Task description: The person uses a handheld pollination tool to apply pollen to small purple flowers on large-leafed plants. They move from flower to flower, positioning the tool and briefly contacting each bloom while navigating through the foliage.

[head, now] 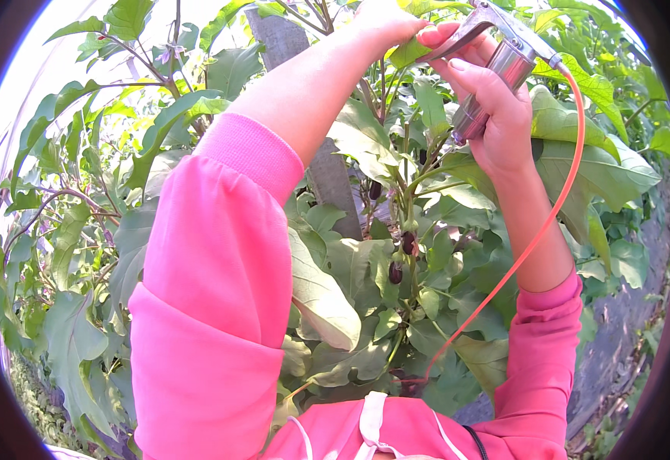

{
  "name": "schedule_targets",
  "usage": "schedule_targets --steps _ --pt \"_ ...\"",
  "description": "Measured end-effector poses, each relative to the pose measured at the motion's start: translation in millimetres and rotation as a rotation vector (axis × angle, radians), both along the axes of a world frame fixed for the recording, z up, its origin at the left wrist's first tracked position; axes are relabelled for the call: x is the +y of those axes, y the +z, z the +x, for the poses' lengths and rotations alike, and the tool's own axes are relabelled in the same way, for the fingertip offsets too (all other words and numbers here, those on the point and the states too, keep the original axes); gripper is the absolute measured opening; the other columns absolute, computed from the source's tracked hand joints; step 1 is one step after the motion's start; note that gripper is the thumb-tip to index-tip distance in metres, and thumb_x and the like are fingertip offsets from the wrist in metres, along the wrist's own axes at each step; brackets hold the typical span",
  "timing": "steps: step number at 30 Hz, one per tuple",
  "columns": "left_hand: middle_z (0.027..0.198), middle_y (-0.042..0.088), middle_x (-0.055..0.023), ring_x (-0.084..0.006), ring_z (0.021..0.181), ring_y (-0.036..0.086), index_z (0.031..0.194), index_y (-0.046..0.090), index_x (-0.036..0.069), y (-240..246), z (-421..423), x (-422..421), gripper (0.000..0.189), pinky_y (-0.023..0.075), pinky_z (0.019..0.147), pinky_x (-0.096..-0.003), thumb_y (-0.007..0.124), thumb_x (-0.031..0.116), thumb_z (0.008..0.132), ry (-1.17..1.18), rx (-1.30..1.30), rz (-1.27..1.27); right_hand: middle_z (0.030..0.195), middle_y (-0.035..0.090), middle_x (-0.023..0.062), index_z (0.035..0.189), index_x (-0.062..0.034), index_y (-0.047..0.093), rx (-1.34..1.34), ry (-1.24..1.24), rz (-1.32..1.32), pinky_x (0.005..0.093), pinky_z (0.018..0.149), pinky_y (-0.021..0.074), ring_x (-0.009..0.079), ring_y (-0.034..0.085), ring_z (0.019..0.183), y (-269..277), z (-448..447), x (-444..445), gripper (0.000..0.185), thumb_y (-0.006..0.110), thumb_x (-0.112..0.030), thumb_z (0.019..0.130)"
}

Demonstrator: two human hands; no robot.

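My right hand [498,109] holds a metal spray gun [510,31] with a shiny metal cup [498,83] below its head. An orange-red hose [562,201] runs from the gun's end down towards my body. My left hand [389,23] is raised at the top edge beside the gun's lever, against an eggplant leaf [408,53]; its fingers are partly hidden and cut off, so its grip is unclear. Below both hands, small dark eggplants [396,271] hang on the stem of an eggplant plant [412,213].
A grey post [335,184] stands slanted behind my left forearm. Broad leaves [323,293] crowd between and below my arms. More plants with purple flowers [171,52] grow at the left. Grey ground [605,356] shows at the lower right. The hose passes near my right forearm.
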State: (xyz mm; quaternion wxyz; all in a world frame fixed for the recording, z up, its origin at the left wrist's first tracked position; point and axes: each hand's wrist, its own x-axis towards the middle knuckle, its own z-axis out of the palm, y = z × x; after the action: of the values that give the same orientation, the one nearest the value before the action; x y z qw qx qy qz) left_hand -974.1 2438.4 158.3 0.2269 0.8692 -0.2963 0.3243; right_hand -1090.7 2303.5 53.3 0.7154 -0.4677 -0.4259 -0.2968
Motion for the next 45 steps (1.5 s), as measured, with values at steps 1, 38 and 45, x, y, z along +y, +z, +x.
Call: schedule_targets --steps 1,38,45 --pt "0.114 0.071 -0.0217 -0.0371 0.102 0.069 0.113 0.072 0.003 -3.4 -4.5 -2.0 0.037 0.0530 0.090 -0.0436 0.063 0.028 0.087 0.027 -0.058 -0.041 0.130 0.060 0.0175 0.132 0.0067 0.053 -0.025 -0.016 -0.009 0.0439 0.118 0.0332 0.0272 0.054 0.131 -1.0 4.5 -0.9 0.047 0.056 -0.008 0.088" --pt "0.079 0.065 -0.0001 -0.0145 0.072 0.063 0.075 0.069 0.009 -67.2 -140.6 83.8 0.007 0.0463 0.062 -0.0284 0.069 0.008 0.082 -0.688 -0.566 0.194 0.138 0.050 0.0196 0.146 0.0003 0.042 -0.500 0.145 -0.053 0.0659 0.120 0.0142 0.0450 0.040 0.140 -57.8 -97.5 -61.1 0.068 0.054 -0.038 0.091" --pt "0.114 0.059 0.0027 -0.0143 0.111 0.057 0.100 0.066 0.012 -137.5 -193.1 53.6 0.016 0.0476 0.084 -0.0301 0.062 0.013 0.085 -1.057 -1.355 0.845 0.128 0.058 0.0186 0.139 0.0014 0.044 0.048 -0.081 0.206 0.0596 0.117 0.0246 0.0403 0.052 0.130 -91.9 -139.3 -34.7 0.062 0.058 -0.034 0.090"
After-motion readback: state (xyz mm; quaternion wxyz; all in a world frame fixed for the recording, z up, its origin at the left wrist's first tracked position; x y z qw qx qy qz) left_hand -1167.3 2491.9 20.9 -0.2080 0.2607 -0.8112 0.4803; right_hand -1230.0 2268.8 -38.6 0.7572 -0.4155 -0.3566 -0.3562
